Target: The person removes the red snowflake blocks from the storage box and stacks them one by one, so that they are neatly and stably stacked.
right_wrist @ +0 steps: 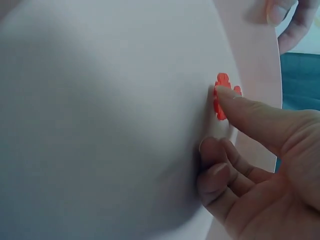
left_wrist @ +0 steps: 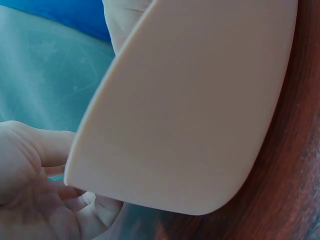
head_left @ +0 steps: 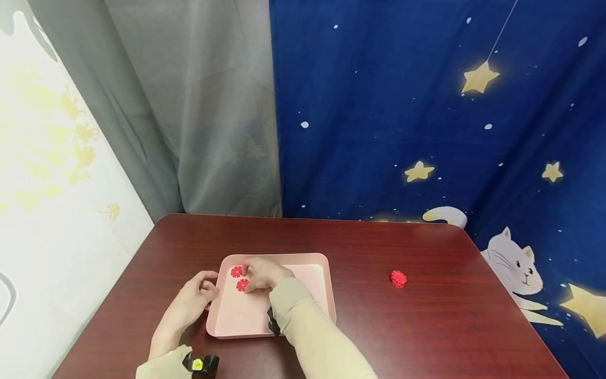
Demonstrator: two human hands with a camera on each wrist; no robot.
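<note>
Inside a pink tray [head_left: 265, 316], two red snowflake discs [head_left: 242, 285] with slotted edges lie near the far left corner. My right hand [head_left: 265, 273] is over them, thumb tip at the nearer disc and a fingertip beside the farther one. From the right wrist, the thumb [right_wrist: 250, 115] overlaps a red disc [right_wrist: 222, 100], while the other fingers are bent and apart from it at the tray floor. At the tray's left rim my left hand [head_left: 191, 297] grips the edge, one fingertip [right_wrist: 276, 12] inside the wall and others outside.
A small pile of red discs [head_left: 398, 279] sits on the brown table [head_left: 426, 326], to the right of the tray. Grey and blue curtains [head_left: 360, 116] hang behind the far table edge, and a white printed cloth [head_left: 57, 184] hangs at the left.
</note>
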